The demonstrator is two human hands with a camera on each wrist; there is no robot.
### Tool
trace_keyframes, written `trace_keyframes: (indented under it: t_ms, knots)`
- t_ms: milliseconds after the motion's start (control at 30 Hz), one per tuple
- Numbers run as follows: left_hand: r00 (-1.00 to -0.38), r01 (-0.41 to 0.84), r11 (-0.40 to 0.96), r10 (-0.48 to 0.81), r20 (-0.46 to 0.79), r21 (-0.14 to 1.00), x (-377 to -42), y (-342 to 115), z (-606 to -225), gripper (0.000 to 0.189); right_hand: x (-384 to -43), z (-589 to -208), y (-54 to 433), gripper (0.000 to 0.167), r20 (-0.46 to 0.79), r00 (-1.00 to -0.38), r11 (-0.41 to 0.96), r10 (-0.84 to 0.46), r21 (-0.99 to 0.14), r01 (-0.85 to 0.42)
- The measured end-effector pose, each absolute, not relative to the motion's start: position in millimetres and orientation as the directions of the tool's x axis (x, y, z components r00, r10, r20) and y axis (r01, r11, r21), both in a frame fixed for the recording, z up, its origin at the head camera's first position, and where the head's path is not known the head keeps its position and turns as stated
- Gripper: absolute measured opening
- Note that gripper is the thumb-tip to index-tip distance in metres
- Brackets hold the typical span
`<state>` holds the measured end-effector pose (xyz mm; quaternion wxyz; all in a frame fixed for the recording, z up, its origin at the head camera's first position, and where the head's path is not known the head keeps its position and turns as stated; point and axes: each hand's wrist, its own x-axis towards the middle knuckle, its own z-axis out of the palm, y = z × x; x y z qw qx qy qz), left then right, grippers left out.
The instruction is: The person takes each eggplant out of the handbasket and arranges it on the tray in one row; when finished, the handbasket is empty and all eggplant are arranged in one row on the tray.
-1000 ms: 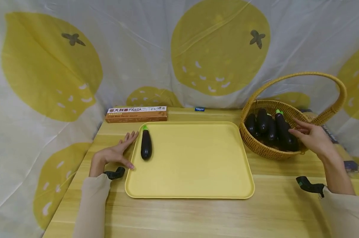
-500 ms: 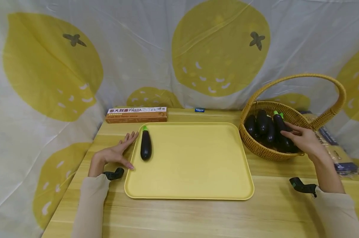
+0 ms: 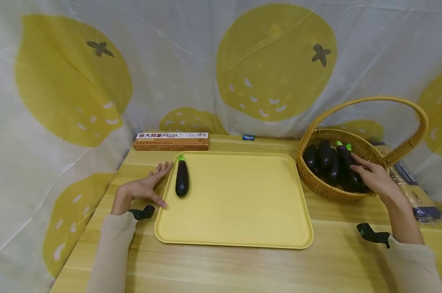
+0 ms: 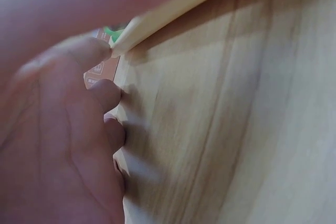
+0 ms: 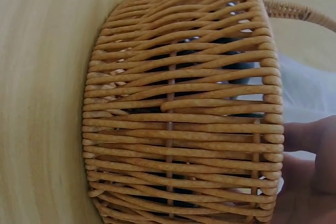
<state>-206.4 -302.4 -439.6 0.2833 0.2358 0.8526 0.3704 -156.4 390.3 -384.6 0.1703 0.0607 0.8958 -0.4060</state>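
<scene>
Table (image 3: 235,270) carries your tray (image 3: 239,199) in the middle, with the basket (image 3: 325,190) near its right edge. Your left hand (image 3: 144,187) stays spread and relaxed at the tray's left rim, gripping nothing. Your right hand (image 3: 376,175) has moved left within the basket, onto an eggplant (image 3: 346,159) it now touches; whether your fingers close round it, the views don't tell. So contact seems made, while one tray eggplant (image 3: 182,179) lies unmoved along the left side
</scene>
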Motion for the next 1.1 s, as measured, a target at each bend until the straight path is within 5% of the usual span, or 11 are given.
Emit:
trace_keyframes:
  t_ms: [433, 1100]
  knots:
    - [-0.723, 0.149, 0.599, 0.609, -0.326, 0.787, -207.3, -303.4, -443.0, 0.14, -149.1, -383.6, 382.2, 0.069, -0.251, -0.968, 0.645, 0.005, -0.739, 0.194]
    - [-0.726, 0.168, 0.594, 0.615, -0.308, 0.787, -204.0, -304.4, -439.6, 0.14, -123.6, -355.4, 361.2, 0.065, -0.299, -0.948, 0.612, -0.108, -0.771, 0.174]
